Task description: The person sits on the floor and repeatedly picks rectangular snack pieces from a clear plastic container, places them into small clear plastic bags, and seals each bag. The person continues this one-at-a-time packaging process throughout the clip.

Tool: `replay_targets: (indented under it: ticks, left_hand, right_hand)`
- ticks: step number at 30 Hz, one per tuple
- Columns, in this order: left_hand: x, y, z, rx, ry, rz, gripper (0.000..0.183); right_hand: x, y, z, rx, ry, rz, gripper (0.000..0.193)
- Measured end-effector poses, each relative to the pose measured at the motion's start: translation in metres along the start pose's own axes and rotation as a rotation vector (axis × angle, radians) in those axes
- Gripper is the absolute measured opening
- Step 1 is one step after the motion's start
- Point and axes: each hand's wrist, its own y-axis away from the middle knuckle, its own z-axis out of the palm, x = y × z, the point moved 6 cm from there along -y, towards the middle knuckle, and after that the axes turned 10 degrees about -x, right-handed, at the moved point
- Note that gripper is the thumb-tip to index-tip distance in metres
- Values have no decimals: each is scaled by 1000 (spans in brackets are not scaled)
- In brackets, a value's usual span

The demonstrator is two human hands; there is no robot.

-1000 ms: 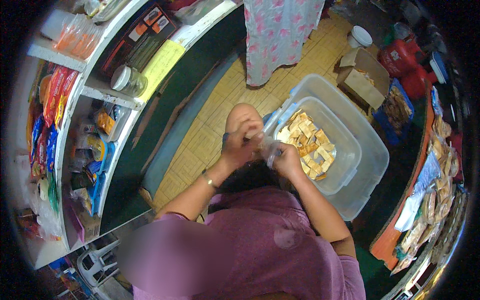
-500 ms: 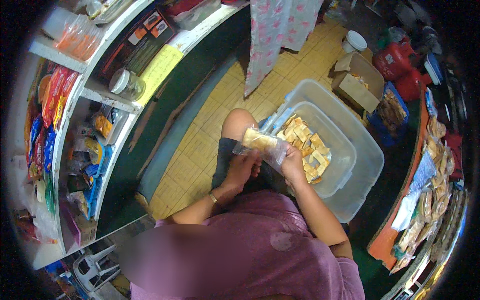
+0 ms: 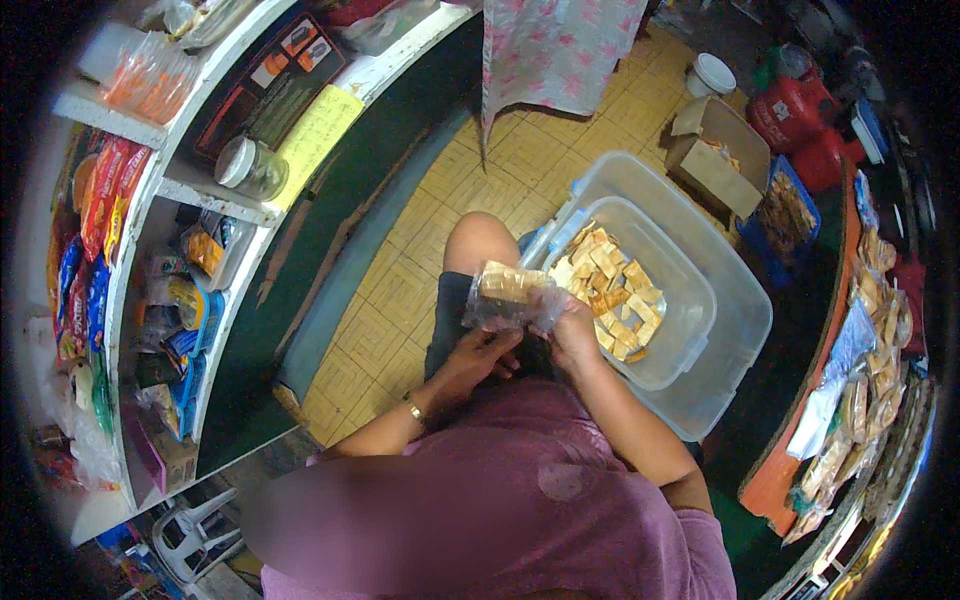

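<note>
A clear plastic bag [image 3: 498, 312] with pale golden toasted bread slices [image 3: 514, 284] stacked in it is held up over my lap, near my bare knee. My right hand [image 3: 576, 338] grips the right end of the bag, its fingers pressed together on the plastic. Just below the bag, my left hand [image 3: 474, 364] has its fingers curled and pinched at the lower edge of the plastic; the fingertips are partly hidden. To the right, many more bread slices [image 3: 622, 290] lie loose in a clear inner tub [image 3: 690, 330].
The inner tub sits in a larger clear bin [image 3: 745, 330]. Beyond are a cardboard box [image 3: 720, 165], a white bucket [image 3: 712, 75], a blue basket [image 3: 790, 210] and red containers [image 3: 790, 112]. Shelves [image 3: 150, 190] of packets curve along the left; bagged goods [image 3: 865, 370] line a counter at right.
The bag has tipped from slanting to nearly level and shifted slightly left. My right hand has moved a little down and left; my left hand has dropped slightly.
</note>
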Motion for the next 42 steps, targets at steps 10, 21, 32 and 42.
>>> replay_targets:
  ticks: [10,21,32,42]
  left_hand:
    - [-6,-8,-28,219,70,104,37]
    - [21,-6,-101,394,256,196,32]
    - [17,-34,-129,335,145,277,25]
    - [24,-46,-140,374,-5,327,38]
  right_hand:
    - [16,-1,20,-70,-43,71,15]
    - [27,-15,37,-160,135,-52,20]
    - [2,-16,27,-121,671,-229,9]
    - [-7,8,10,-48,925,-218,9]
